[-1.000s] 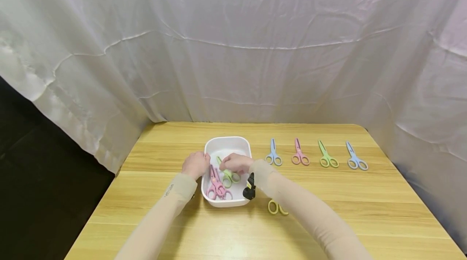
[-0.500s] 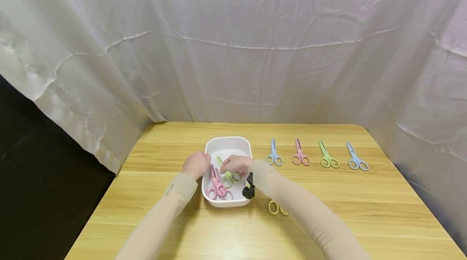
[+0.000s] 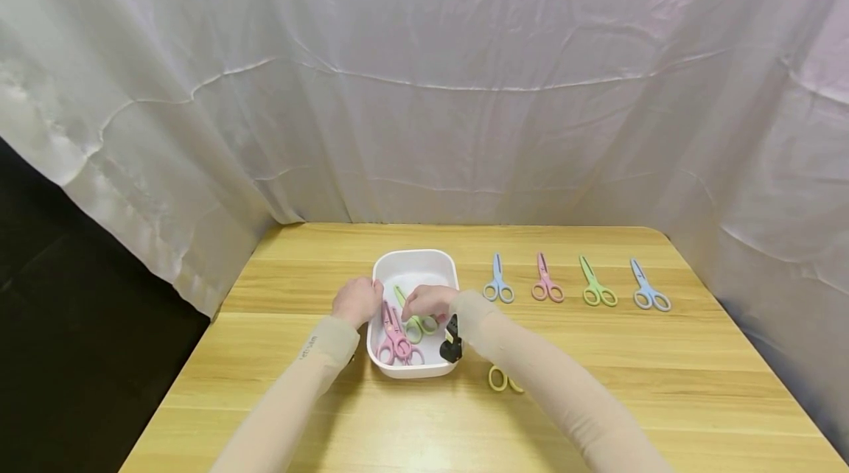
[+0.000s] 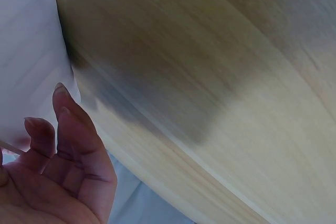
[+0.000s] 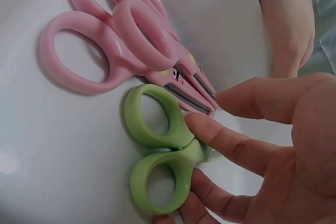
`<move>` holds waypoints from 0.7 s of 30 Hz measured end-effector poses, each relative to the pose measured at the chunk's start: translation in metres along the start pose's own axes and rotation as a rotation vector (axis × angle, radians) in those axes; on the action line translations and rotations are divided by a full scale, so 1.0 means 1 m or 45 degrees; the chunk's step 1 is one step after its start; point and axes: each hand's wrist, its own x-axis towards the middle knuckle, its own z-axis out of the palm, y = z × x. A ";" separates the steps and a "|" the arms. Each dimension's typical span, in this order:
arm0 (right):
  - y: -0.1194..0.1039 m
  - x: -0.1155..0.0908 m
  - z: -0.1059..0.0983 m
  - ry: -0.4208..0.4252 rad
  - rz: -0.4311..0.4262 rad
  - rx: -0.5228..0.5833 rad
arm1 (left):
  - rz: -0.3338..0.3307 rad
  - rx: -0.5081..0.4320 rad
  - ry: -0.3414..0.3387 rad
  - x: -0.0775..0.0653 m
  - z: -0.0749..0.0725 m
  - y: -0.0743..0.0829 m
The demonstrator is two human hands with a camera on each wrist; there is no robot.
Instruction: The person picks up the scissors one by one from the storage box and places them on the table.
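Note:
My left hand [image 3: 357, 302] grips the left rim of a white plastic box [image 3: 451, 267], its fingers along the outer wall. In the left wrist view its fingers [image 4: 86, 153] are bent against that wall. My right hand [image 3: 427, 301] reaches inside the box. Several of its fingers touch a pair of green scissors [image 5: 181, 156] near the pivot, while the thumb [image 5: 247, 98] lies at the blade tips of pink scissors [image 5: 123, 61]. Thumb and index finger stay apart. A second pink pair [image 5: 86, 4] lies partly under the first, all handles toward the box's near end.
Right of the box a row stands on the wooden table [image 3: 424, 429]: blue [image 3: 497, 287], pink [image 3: 546, 286], green [image 3: 597, 290] and blue scissors [image 3: 646, 295]. Yellow scissors [image 3: 496, 379] are partly hidden under my right forearm. A pale curtain [image 3: 424, 127] hangs behind.
The two pink scissors have shifted slightly, so both pairs' blades now show side by side. My right hand has moved very slightly; my left hand keeps its place on the rim.

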 end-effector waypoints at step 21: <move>-0.008 -0.007 0.004 0.048 -0.007 -0.135 | 0.015 0.002 0.014 -0.002 0.000 0.001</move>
